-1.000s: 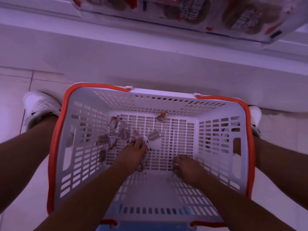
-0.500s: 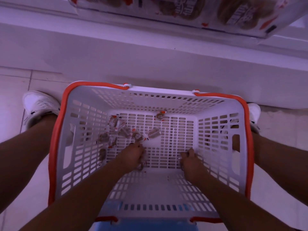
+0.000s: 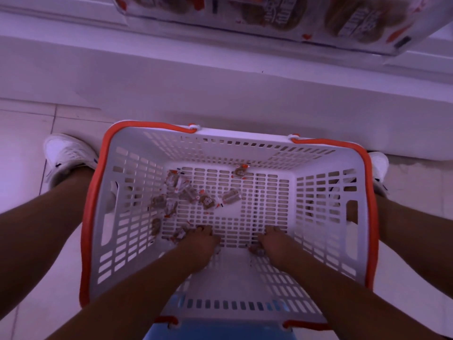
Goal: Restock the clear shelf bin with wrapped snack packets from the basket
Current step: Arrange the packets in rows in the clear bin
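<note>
A white slotted basket with an orange rim [image 3: 94, 192] stands on the floor between my legs. Several wrapped snack packets [image 3: 206, 200] lie loose on its floor, left of centre, and one more packet [image 3: 240, 171] sits by the far wall. Both hands are down inside, near the basket's near side. My left hand [image 3: 198, 244] has its fingers curled over packets that stick out at its left edge [image 3: 180, 235]. My right hand [image 3: 274, 241] is curled over a packet that shows under its thumb side [image 3: 256, 250]. The clear shelf bin [image 3: 269, 18] is at the top edge, with brown snack packaging showing through it.
A white shelf base [image 3: 220, 89] runs across just beyond the basket. My white shoes sit on the tiled floor at the basket's left [image 3: 66, 153] and right [image 3: 380, 168]. A blue surface [image 3: 220, 333] shows under the basket's near edge.
Both hands have pulled back from the middle of the basket floor toward its near side, dragging packets with them. The loose pile at the left has stayed put.
</note>
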Demonstrator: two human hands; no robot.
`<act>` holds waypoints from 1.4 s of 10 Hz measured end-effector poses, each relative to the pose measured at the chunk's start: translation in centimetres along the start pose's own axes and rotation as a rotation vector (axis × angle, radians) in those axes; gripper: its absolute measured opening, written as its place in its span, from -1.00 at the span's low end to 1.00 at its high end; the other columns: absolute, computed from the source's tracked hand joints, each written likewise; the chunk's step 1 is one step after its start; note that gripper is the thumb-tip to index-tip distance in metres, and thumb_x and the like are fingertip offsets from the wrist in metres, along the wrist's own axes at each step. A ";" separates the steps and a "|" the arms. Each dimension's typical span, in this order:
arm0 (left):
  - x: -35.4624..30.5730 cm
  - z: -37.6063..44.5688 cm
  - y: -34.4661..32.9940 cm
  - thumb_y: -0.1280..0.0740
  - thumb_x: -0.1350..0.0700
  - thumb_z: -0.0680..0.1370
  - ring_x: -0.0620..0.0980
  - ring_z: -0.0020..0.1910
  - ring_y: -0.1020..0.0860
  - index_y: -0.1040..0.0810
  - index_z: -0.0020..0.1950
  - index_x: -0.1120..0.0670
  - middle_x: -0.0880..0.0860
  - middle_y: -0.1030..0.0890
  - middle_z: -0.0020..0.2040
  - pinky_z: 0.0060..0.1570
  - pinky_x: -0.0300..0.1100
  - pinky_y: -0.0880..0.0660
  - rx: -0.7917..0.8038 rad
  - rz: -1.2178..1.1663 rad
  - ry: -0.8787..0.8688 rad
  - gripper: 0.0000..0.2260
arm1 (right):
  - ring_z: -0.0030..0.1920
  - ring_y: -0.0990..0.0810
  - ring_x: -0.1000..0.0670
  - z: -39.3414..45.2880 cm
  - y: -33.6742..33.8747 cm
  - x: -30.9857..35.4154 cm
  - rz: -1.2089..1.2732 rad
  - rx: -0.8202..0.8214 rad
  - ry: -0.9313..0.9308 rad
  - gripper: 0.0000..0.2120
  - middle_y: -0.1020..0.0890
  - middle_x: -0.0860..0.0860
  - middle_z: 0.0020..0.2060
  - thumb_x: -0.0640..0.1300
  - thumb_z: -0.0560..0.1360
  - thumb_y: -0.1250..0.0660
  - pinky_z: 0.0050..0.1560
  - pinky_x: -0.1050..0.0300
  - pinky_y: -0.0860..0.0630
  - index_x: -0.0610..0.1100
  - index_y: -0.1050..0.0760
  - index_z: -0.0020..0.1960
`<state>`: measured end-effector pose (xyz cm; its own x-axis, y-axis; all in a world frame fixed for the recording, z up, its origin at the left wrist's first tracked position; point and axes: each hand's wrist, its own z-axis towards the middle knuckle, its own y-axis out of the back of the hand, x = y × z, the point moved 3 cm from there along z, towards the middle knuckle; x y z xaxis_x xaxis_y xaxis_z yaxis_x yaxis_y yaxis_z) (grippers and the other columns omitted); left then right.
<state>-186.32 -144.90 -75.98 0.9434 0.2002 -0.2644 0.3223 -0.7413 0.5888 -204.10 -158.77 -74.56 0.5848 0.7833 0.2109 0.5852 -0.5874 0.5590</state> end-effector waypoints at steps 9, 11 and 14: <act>3.3 0.3 4.5 -0.20 0.11 0.64 0.11 0.04 -0.58 -0.22 0.56 0.02 0.20 -0.60 0.16 0.00 -0.18 -0.44 -0.073 -0.652 0.151 -0.52 | 0.06 -0.62 -0.14 1.8 2.9 0.9 0.284 0.084 0.090 -0.79 -0.64 -0.16 0.07 -0.18 0.50 -0.32 0.08 0.06 -0.57 -0.13 -0.65 0.10; 2.7 1.2 4.2 -0.11 0.27 0.68 -0.19 -0.33 -0.26 -0.40 -0.18 -0.01 -0.10 -0.33 -0.33 -0.28 -0.31 -0.36 -0.165 -0.899 0.134 -0.71 | 0.24 -0.45 -0.20 1.3 -0.4 3.9 -0.043 -0.061 0.152 -0.70 -0.41 -0.17 0.25 -0.11 0.64 -0.12 0.16 -0.03 -0.41 -0.17 -0.43 0.31; 2.2 0.9 4.5 -0.31 0.33 0.57 0.03 0.01 -0.45 -0.46 0.21 0.21 0.11 -0.49 0.02 -0.10 -0.27 -0.43 -0.006 -1.147 0.107 -0.78 | 0.19 -0.53 -0.20 0.3 0.6 3.0 0.032 -0.015 0.133 -0.72 -0.55 -0.17 0.18 -0.17 0.52 -0.21 0.09 -0.02 -0.47 -0.14 -0.41 0.22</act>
<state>-182.86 -148.34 -74.60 0.0972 0.8081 -0.5810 0.9952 -0.0851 0.0480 -201.85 -156.80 -73.83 0.5230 0.7849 0.3324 0.5584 -0.6101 0.5621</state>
